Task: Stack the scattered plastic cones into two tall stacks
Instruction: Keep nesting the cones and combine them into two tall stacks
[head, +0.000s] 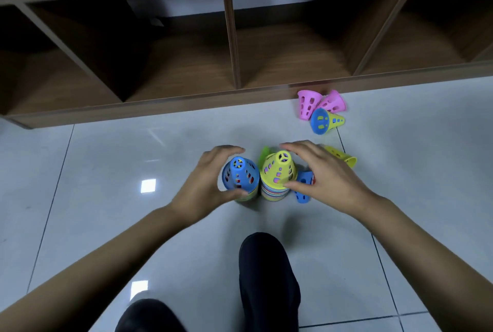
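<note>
Two stacks sit side by side on the floor [106,160]. The left hand [205,179] is wrapped around the blue-topped stack [240,175], thumb on its lower rim and fingers [232,148] curling over the far side. The right hand [329,171] cups the yellow-topped stack [278,171] with its thumb touching; honestly can't tell if it's gripping. Loose pink cones [309,103] lie near the shelf [186,70].

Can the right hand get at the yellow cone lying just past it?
Probably yes. The yellow cone lies on bare floor right beside the right hand, nothing over it. The hand is cupped round the yellow-topped stack, so it must let go first. The left hand grips the blue-topped stack.
</note>
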